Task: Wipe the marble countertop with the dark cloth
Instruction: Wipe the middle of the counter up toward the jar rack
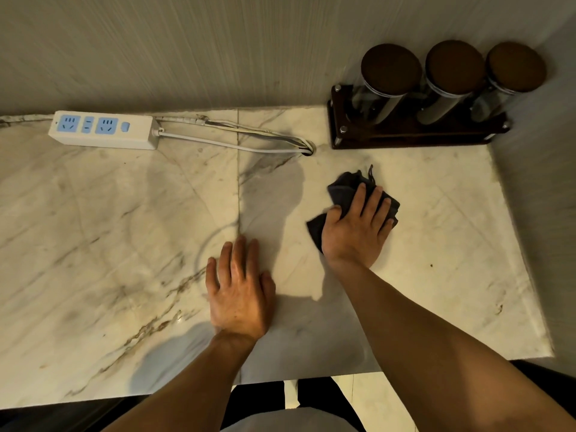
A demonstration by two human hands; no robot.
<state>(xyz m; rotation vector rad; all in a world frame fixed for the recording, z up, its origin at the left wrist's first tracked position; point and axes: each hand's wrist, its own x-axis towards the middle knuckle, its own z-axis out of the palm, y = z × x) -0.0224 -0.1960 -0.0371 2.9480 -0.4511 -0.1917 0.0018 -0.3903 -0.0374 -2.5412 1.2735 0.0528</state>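
The marble countertop (109,232) is pale with grey and brown veins and fills most of the view. A dark crumpled cloth (344,190) lies on its right half. My right hand (358,229) presses flat on the cloth, fingers spread over it and thumb hooked round its left fold. Cloth shows beyond the fingertips and left of the palm. My left hand (240,291) rests palm down on bare marble, left of and nearer than the cloth, holding nothing.
A white power strip (104,130) with blue sockets lies at the back left, its cables (237,141) running into a hole in the counter. A dark wooden rack (414,132) with three lidded glass jars stands at the back right. The counter ends at right and front.
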